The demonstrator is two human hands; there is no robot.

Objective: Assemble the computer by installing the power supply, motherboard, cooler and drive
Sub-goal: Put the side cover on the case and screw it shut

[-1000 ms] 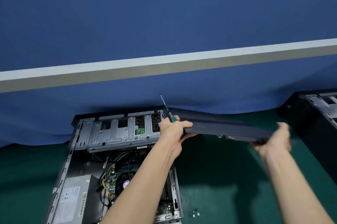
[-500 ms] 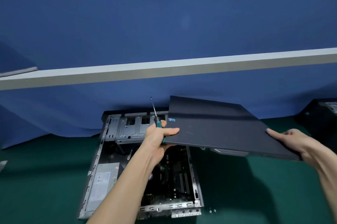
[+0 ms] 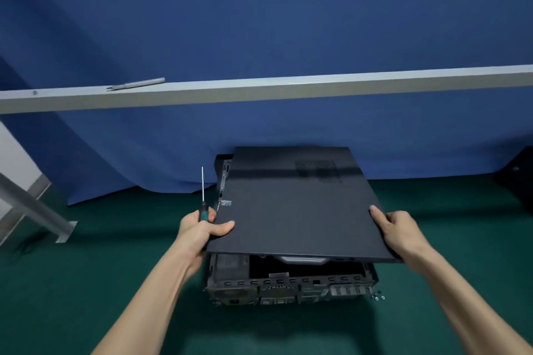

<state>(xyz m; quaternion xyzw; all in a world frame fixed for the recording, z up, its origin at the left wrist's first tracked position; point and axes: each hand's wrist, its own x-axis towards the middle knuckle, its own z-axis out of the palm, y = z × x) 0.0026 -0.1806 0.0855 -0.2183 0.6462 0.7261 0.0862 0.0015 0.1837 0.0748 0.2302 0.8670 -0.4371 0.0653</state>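
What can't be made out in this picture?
Head view.
Inside of the computer case: hidden by the side panel held over it.
The right hand: fingers under the panel.
The screws beside the case: too small to count.
The dark object at right: cut off by the frame edge.

blue cloth (image 3: 259, 22) hangs across whole back. soft folds low down, bottom edge meets green mat (image 3: 86, 282). cloth darker under bar. long pale grey bar (image 3: 288, 92) runs side to side in front of cloth, right end a bit higher. grey pen (image 3: 138, 84) lies on top of bar, near left end. tiny screw (image 3: 34, 92) in bar, far left. bit of white wall (image 3: 11, 158) at left edge. slanted grey metal leg (image 3: 31, 207) there, foot down at mat. dark box (image 3: 516, 178) at right edge, cut off. soft shadows on mat.
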